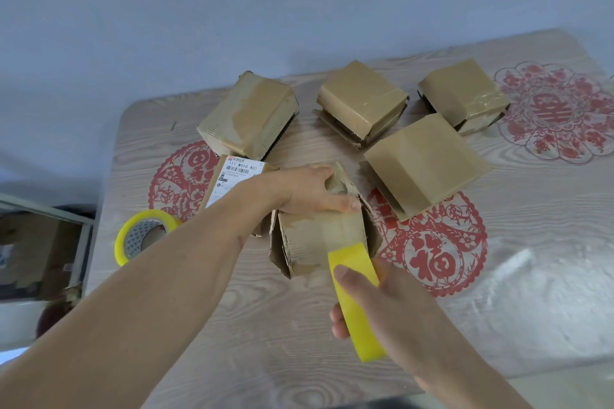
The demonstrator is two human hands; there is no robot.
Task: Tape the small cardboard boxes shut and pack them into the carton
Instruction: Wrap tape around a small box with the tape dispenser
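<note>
Now your left hand (307,191) presses the small box (324,236) at the wood-grain desk's (232,342) centre, fingers curled over its top, your right hand (375,305) grips a yellow tape roll (357,302) touching it, near red paper-cuts (435,252), pale blue wall (232,10) behind.

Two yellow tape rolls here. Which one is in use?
The tape roll gripped by the right hand against the near box. The other roll lies flat, untouched, at the table's left edge.

Wood-grain table (518,276) with cardboard boxes (360,100), tape roll (144,232), red paper-cuts (435,259).
</note>
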